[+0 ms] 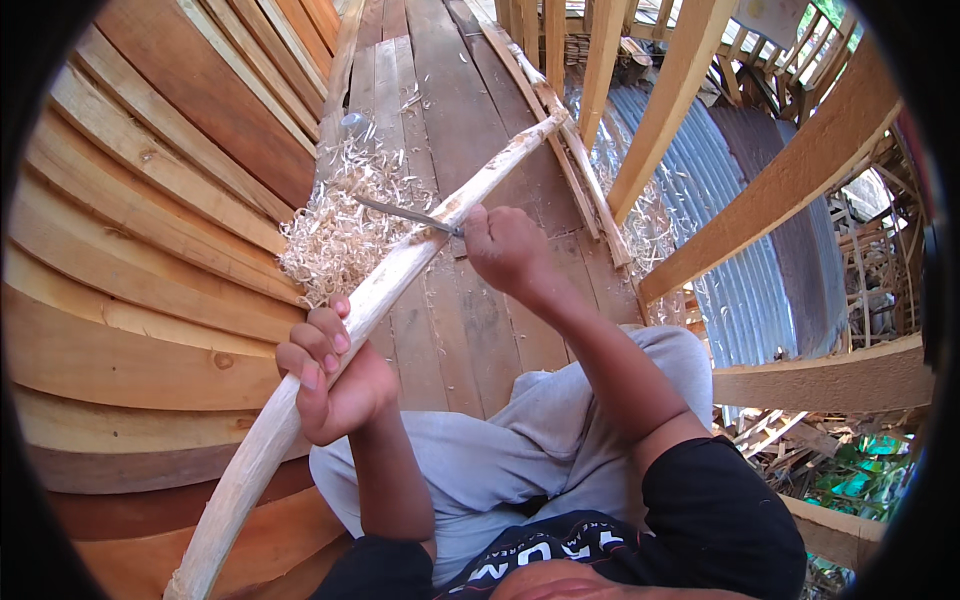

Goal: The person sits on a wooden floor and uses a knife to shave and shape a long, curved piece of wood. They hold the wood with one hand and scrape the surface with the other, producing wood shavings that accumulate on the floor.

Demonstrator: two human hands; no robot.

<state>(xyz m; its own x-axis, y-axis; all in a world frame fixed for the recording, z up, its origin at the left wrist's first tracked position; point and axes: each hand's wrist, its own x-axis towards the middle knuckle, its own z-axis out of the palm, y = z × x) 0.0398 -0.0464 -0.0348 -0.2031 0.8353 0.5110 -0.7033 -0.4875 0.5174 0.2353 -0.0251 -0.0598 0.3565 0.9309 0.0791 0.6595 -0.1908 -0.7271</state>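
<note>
A long, pale, peeled wooden pole (385,285) slants across my lap from the lower left up to the far right. Wrapped around its lower middle is my left hand (338,375), fingers closed. My right hand (505,245) is a fist around the handle of a knife (405,212); most of the handle is hidden in it. The blade points left and lies across the pole, beyond my left hand. Brown marks show on the wood near the blade. At its far end the pole meets another thin peeled stick (545,92) by the railing.
Curled wood shavings (345,220) heap on the plank floor (480,330) beside a small clear container (354,124). A plank wall (150,290) rises close on the left. Wooden railing posts (670,110) stand on the right, with corrugated metal sheets (735,240) below.
</note>
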